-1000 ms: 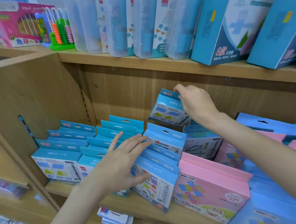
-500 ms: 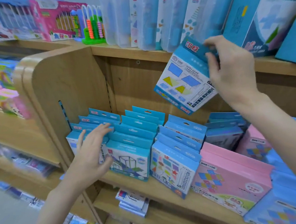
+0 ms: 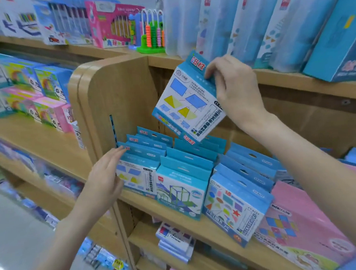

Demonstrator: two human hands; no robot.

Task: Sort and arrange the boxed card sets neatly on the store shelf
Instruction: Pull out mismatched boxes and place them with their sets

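Blue boxed card rows (image 3: 185,177) stand beside pink boxes (image 3: 301,227).

Lifted card box (image 3: 188,100): blue-and-white, hang tab with red characters on top, blue and yellow geometric shapes on the front. Tilted, tab end up, held in the air above the rows, pinched at its upper right edge by the right hand (image 3: 235,90).

Shelf (image 3: 180,210) holds three rows of matching blue tabbed boxes, standing upright, packed front to back:
- left row (image 3: 140,171): same shape print as the lifted box; left hand (image 3: 105,181) rests flat-fingered against its left side
- middle row (image 3: 183,188): wireframe cube print in front
- right row (image 3: 236,207): coloured shapes and red star, front box leaning forward
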